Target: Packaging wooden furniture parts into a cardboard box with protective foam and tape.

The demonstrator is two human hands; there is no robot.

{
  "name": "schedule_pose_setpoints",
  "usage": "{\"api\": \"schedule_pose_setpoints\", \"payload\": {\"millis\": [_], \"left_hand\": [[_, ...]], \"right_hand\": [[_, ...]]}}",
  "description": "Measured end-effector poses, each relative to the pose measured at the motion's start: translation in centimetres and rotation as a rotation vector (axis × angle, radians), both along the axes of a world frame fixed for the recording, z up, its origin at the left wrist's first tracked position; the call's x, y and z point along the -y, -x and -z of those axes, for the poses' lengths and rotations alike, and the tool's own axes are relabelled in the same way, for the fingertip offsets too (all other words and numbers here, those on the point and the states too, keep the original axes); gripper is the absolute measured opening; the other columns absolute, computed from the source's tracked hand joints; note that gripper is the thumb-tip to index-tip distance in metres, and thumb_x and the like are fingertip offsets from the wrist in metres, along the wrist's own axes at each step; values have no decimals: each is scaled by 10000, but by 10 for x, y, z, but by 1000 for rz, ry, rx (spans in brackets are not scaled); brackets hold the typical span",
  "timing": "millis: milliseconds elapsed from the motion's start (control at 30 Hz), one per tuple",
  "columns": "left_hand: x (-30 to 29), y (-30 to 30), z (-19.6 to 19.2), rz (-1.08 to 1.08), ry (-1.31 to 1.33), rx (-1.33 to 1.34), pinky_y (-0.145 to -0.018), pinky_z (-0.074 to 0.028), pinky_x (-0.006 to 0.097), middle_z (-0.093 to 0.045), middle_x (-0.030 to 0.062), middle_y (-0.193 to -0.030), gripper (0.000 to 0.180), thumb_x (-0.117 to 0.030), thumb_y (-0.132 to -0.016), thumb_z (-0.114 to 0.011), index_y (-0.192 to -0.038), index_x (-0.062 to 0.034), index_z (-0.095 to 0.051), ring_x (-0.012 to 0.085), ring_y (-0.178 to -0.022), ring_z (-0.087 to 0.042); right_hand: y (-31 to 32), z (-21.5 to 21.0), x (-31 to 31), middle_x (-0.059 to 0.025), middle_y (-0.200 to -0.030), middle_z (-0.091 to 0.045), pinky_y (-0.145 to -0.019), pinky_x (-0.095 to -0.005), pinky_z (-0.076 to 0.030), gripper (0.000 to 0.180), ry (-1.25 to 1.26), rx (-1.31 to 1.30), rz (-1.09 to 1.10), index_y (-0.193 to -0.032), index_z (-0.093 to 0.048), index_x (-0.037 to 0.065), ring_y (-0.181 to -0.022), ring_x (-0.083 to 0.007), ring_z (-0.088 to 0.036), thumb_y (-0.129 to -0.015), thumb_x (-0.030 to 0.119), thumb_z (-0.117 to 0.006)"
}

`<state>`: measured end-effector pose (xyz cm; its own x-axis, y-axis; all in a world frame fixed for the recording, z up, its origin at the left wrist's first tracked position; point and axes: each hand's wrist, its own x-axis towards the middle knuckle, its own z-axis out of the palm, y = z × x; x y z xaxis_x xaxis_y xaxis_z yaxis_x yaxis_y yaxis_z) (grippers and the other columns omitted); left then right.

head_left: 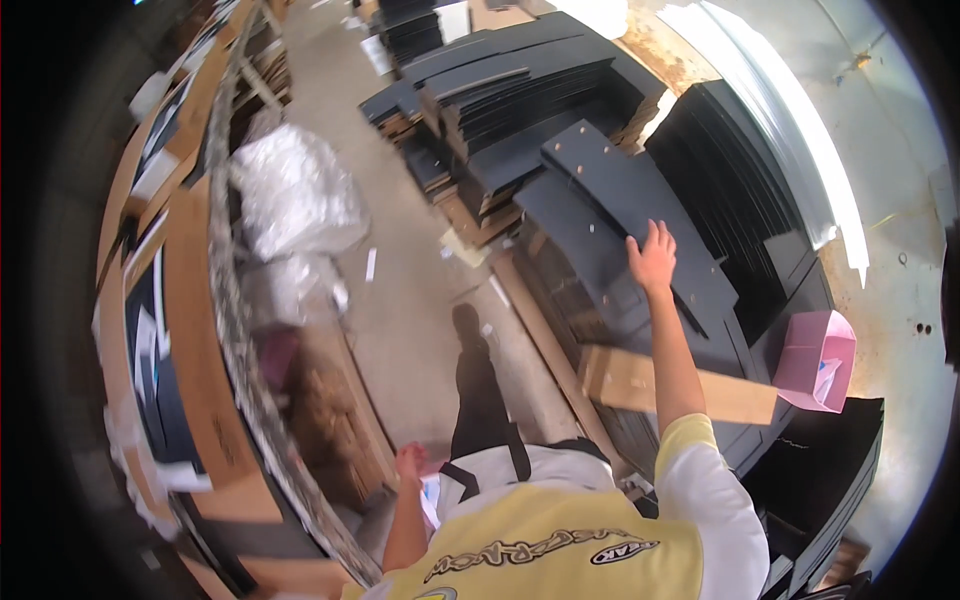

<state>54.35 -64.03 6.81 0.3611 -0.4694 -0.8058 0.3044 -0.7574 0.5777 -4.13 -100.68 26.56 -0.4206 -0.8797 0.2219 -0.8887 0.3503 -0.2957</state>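
Observation:
My right hand [655, 257] reaches forward over a long dark grey panel [625, 190] with small round pale spots. Its fingers are apart and hold nothing; whether they touch the panel I cannot tell. The panel lies on a stack of wider dark boards [560, 215]. My left hand [410, 462] hangs low by my left side, small and blurred. Something pink and white [431, 497] shows between it and my body; whether the hand holds it I cannot make out. Nearer to me than the panel, a long brown cardboard box [690, 388] lies across the stack, partly behind my right forearm.
An open pink box [817, 362] stands at the right. Black boards [735, 180] lean in a row beyond it. More dark boards [520, 90] are piled ahead. Clear plastic bundles [300, 190] and a rack with cardboard [210, 330] line the left of the walkway [400, 300].

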Motion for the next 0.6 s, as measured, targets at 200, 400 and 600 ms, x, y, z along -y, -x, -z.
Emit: {"api": "schedule_pose_setpoints", "payload": {"millis": [200,400,600], "left_hand": [[362,73,68,782,126,466,-938,-496,413,-695,188,-1071,384,-324,-949,-608,-1161,-3,-623,327,-1055,-656],[699,165,158,743,390,453,-693,-514,377,-640,85,-834,545,-534,-861,-701,-933,2,-632,203,-736,-590],[804,262,221,774,117,513,-710,-478,412,-604,118,-777,664,-636,-790,-734,-881,6,-589,285,-738,-595]], "right_hand": [[-9,41,54,-144,-1412,-457,-1033,-486,-389,650,-200,-203,-26,-1354,-472,61,-1268,-351,-447,-820,318,-740],[-19,31,96,-157,-1427,-461,-1063,-455,-381,795,-494,-206,129,-1441,-402,60,-1282,-358,-464,-772,229,-798],[-19,46,116,-153,-1550,-395,-1082,-409,-439,824,-422,-203,148,-1451,-418,21,-1368,-364,-451,-730,83,-812]]}}
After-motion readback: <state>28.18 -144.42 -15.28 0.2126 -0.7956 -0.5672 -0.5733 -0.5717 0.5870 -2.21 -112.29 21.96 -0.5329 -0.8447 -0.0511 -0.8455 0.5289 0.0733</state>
